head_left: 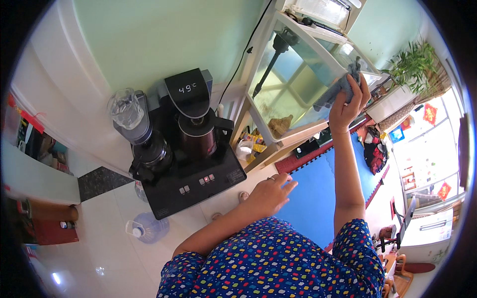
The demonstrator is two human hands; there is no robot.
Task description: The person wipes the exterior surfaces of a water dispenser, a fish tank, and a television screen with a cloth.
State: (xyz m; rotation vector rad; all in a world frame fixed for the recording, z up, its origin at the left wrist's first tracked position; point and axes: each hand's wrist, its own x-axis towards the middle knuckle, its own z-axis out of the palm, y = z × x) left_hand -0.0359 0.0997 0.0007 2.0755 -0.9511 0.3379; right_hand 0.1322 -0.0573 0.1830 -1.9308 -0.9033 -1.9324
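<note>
My right hand is raised and grips a grey-blue cloth. The cloth lies against the front corner of a glass fish tank with a white frame. Inside the tank are a black filter tube and a brown rock near the bottom. In front of my body hangs my left hand, holding nothing, fingers spread and a ring on one of them. It is nearest to the black tea-bar machine, apart from its edge.
On the machine stand a dark kettle and a glass pot. A clear water jug sits on the tiled floor. Blue foam mats cover the floor below the tank. A black cable runs down the wall.
</note>
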